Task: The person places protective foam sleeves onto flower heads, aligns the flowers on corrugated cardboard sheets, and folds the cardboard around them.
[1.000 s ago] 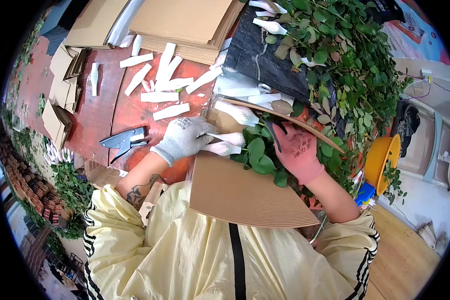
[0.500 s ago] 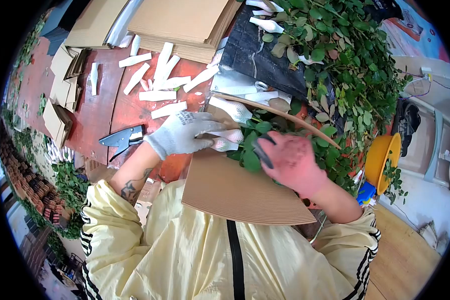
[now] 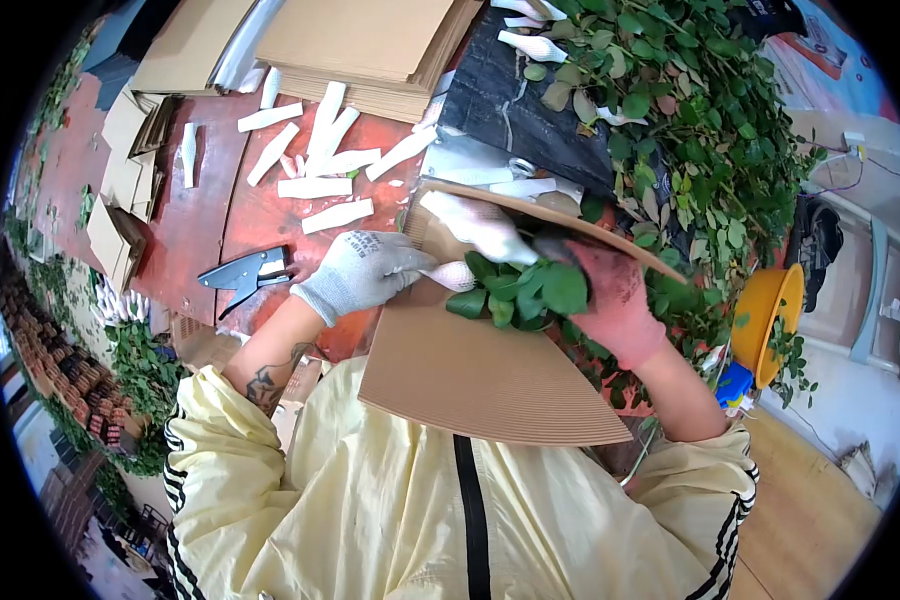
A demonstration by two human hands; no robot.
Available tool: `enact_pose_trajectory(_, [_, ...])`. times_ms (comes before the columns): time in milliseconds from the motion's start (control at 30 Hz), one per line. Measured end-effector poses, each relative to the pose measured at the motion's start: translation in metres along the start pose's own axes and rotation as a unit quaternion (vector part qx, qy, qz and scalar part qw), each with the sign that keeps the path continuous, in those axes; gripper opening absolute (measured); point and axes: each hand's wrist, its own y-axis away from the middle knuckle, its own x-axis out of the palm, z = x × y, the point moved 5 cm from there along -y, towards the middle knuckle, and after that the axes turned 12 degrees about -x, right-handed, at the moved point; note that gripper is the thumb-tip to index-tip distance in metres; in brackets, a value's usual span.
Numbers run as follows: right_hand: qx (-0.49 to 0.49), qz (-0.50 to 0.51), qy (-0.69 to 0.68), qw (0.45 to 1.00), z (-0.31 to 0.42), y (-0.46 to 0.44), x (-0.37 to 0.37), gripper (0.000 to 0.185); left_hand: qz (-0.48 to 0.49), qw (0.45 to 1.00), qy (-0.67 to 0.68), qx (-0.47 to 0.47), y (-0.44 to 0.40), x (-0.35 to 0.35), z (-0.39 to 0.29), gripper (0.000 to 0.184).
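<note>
My left hand (image 3: 365,270), in a pale grey glove, has its fingertips pressed together at the white tip of a netted flower bud (image 3: 450,275) with green leaves behind it. My right hand (image 3: 615,295), in a reddish-pink glove with dark fingertips, is closed around the leafy stem end of another netted flower (image 3: 485,228); its fingers are partly hidden. Both flowers look like roses in white mesh sleeves. They lie over a brown corrugated cardboard sheet (image 3: 490,380), whose raised flap (image 3: 570,225) stands behind them.
Loose white sleeves (image 3: 315,187) lie scattered on the red table (image 3: 185,250), beside a black-handled cutting tool (image 3: 245,278). Cardboard stacks (image 3: 355,40) stand at the back. A heap of leafy stems (image 3: 700,130) fills the right, near a yellow basin (image 3: 770,325).
My right hand has moved right and slightly up, and the netted flower at the flap has shifted right. My left hand's fingers have drawn together near the lower bud.
</note>
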Motion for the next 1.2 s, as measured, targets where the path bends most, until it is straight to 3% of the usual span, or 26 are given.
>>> enact_pose_trajectory(33, [0.03,0.046,-0.134,0.989,0.0,0.001,0.01,0.049,0.0,1.0,-0.001,0.001,-0.001,0.001,0.001,0.021])
enact_pose_trajectory(133, [-0.021,0.105,-0.125,0.986,0.009,0.001,0.015,0.05,-0.062,0.997,-0.031,0.034,-0.004,-0.003,0.006,0.02])
enact_pose_trajectory(200, [-0.007,0.09,-0.137,0.986,0.004,0.0,0.017,0.049,-0.125,0.989,-0.063,0.049,-0.004,-0.008,0.009,0.02])
enact_pose_trajectory(267, [0.024,0.039,0.132,0.99,-0.008,-0.001,0.007,0.048,-0.096,0.993,-0.061,0.034,-0.004,-0.006,0.01,0.02])
enact_pose_trajectory(300, [0.039,0.089,0.174,0.98,-0.002,-0.004,0.01,0.048,-0.059,0.994,-0.086,0.019,0.0,-0.01,0.001,0.019])
enact_pose_trajectory(400, [0.033,0.074,0.164,0.983,-0.003,-0.004,0.038,0.056,-0.017,0.992,-0.12,0.019,0.007,-0.015,-0.008,0.018])
enact_pose_trajectory(433, [0.004,-0.006,0.214,0.977,-0.005,-0.003,0.049,0.052,-0.01,0.992,-0.125,0.028,0.01,-0.016,-0.009,0.018])
enact_pose_trajectory(467, [0.005,-0.007,0.214,0.977,-0.009,0.001,0.061,0.052,-0.01,0.991,-0.127,0.029,0.011,-0.016,-0.007,0.018])
enact_pose_trajectory(533, [0.06,0.108,0.203,0.971,-0.012,-0.008,0.076,0.051,-0.092,0.98,-0.114,0.133,0.012,-0.026,-0.016,0.023])
enact_pose_trajectory(600, [0.087,0.158,0.19,0.965,-0.016,-0.009,0.077,0.051,-0.123,0.983,-0.07,0.117,0.005,-0.041,-0.022,0.027])
enact_pose_trajectory(633, [0.116,0.092,-0.006,0.989,-0.023,-0.003,0.078,0.049,-0.153,0.983,-0.024,0.1,0.001,-0.049,-0.024,0.031])
enact_pose_trajectory(667, [0.126,0.059,-0.103,0.985,-0.026,0.002,0.078,0.047,-0.155,0.983,-0.022,0.099,-0.003,-0.048,-0.024,0.031])
enact_pose_trajectory(700, [0.136,0.025,-0.199,0.97,-0.028,0.006,0.078,0.047,-0.12,0.992,-0.021,0.036,-0.011,-0.043,-0.018,0.035])
enact_pose_trajectory(767, [0.152,-0.004,-0.28,0.948,-0.03,0.012,0.076,0.047,-0.013,0.997,-0.041,-0.062,-0.021,-0.036,-0.012,0.046])
enact_pose_trajectory(800, [0.156,-0.014,-0.305,0.939,-0.028,0.012,0.072,0.047,-0.017,0.997,-0.042,-0.061,-0.024,-0.035,-0.01,0.046])
enact_pose_trajectory(833, [0.115,0.016,-0.111,0.987,-0.022,0.012,0.062,0.048,-0.013,0.998,-0.001,-0.056,-0.026,-0.029,-0.007,0.049])
enact_pose_trajectory(867, [0.07,0.046,0.087,0.993,-0.014,0.012,0.052,0.048,-0.008,0.998,0.041,-0.052,-0.026,-0.026,-0.005,0.052])
enact_pose_trajectory(900, [0.07,0.046,0.087,0.993,-0.01,0.013,0.048,0.048,0.074,0.984,0.098,-0.126,-0.026,-0.025,-0.005,0.056])
enact_pose_trajectory(1000, [0.048,0.061,0.144,0.987,-0.001,0.006,0.035,0.051,0.071,0.995,-0.026,-0.065,-0.018,-0.026,-0.008,0.054])
enact_pose_trajectory(1067, [0.0,0.203,0.061,0.977,0.003,-0.001,0.043,0.057,0.101,0.993,-0.034,-0.057,-0.01,-0.031,-0.016,0.047])
enact_pose_trajectory(1133, [-0.014,0.177,0.037,0.983,0.002,0.0,0.054,0.062,0.072,0.992,-0.055,-0.092,-0.01,-0.029,-0.006,0.043])
enact_pose_trajectory(1167, [-0.031,0.155,0.041,0.987,0.001,0.002,0.062,0.062,-0.09,0.991,-0.102,0.001,-0.01,-0.031,-0.007,0.043])
enact_pose_trajectory(1200, [-0.049,0.134,0.045,0.989,0.001,0.002,0.064,0.063,-0.091,0.991,-0.102,0.002,-0.011,-0.032,-0.013,0.043])
